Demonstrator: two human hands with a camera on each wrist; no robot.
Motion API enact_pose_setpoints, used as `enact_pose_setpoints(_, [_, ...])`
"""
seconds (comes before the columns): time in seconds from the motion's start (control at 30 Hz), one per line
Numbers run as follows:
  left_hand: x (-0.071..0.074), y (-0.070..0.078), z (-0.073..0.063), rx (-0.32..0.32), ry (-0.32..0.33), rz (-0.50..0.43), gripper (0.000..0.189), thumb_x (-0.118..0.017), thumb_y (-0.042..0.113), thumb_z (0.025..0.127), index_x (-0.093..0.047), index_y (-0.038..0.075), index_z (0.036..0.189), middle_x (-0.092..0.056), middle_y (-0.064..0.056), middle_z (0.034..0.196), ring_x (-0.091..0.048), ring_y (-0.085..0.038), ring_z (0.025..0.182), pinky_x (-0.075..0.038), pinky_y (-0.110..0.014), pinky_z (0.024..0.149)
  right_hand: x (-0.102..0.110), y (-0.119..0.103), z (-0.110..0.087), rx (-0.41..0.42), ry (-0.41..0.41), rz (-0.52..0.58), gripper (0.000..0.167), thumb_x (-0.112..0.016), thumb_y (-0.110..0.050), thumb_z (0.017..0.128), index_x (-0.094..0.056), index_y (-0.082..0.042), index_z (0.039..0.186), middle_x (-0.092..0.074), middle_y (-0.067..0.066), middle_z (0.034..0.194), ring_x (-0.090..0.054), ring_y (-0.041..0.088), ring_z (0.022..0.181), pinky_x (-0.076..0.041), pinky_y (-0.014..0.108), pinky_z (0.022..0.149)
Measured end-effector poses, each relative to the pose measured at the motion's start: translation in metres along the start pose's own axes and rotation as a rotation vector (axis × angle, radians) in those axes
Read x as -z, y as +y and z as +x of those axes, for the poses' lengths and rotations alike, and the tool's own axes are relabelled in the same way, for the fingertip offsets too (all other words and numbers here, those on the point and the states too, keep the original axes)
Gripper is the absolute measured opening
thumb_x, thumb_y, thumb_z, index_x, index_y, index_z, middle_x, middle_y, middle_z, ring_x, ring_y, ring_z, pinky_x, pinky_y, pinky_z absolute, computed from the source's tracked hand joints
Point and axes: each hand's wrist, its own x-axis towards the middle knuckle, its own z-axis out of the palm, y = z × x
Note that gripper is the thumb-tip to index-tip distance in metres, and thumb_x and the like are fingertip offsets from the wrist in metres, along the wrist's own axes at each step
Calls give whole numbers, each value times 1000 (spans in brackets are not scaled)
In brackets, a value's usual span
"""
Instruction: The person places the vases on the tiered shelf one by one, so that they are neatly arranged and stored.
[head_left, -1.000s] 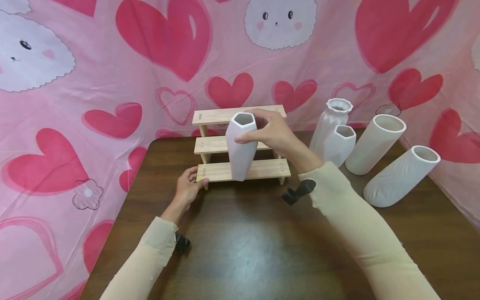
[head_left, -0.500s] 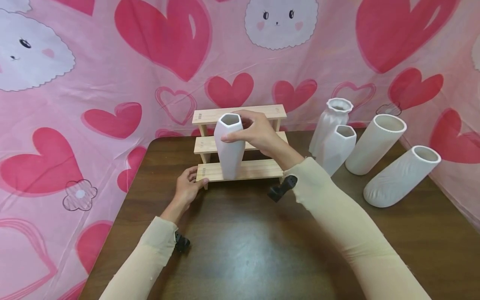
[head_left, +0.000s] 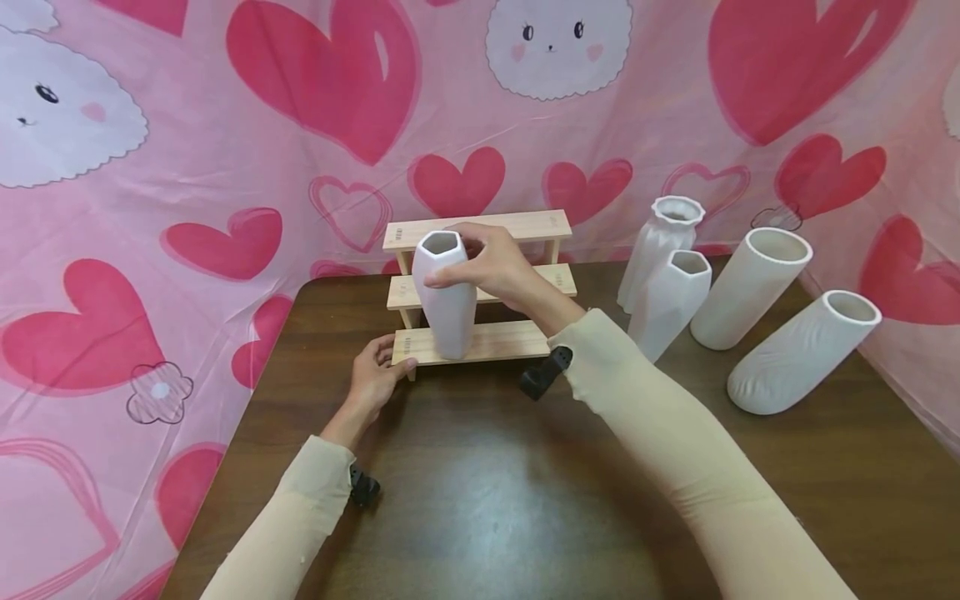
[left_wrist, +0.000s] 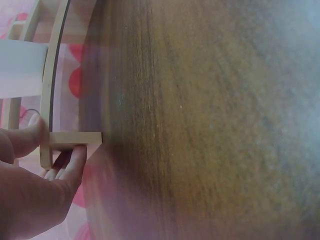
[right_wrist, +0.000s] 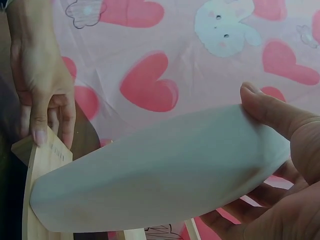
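A white faceted vase (head_left: 447,321) with a five-sided mouth stands nearly upright over the left part of the lowest plank (head_left: 510,341) of a three-step wooden rack. My right hand (head_left: 491,267) grips it near the top, thumb in front and fingers behind. In the right wrist view the base of the vase (right_wrist: 150,170) meets the plank; whether its full weight rests there I cannot tell. My left hand (head_left: 372,372) holds the left end of that plank, thumb on top. Its fingers (left_wrist: 75,167) reach below, beside the rack's leg (left_wrist: 77,137).
To the right on the brown table (head_left: 465,500) are a ruffled-rim vase (head_left: 647,254), another faceted vase (head_left: 671,300), a plain cylindrical vase (head_left: 750,292) and a slanted, wave-textured vase (head_left: 802,354). The middle plank (head_left: 555,279) and top plank (head_left: 517,225) rise behind. A pink heart-print cloth (head_left: 345,100) hangs beyond.
My right hand has carried the faceted vase leftward along the lowest plank, toward its left end. My left hand has kept its hold on the plank.
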Motion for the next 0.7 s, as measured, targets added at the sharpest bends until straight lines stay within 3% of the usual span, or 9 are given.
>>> enact_pose_setpoints(0.3, [-1,-1,-1,-3,3,-18,60,-68,5,88,-41,5,142,-57,-19,128,-55,-26,116,-47,-16,77,-3,-1,3,-4,-60,-42,51,-90,-21,65,-68,-14,111,-68,4,99,-63,21,91,-52,37,78])
enact_pose_setpoints(0.7, [-2,-2,0,-19,10,-9,60,-68,4,88,-41,4,141,-57,-20,129,-55,-26,116,-47,-14,75,-2,2,1,4,-81,-82,56,-88,-22,69,-63,-15,119,-66,2,104,-61,20,93,-51,37,81])
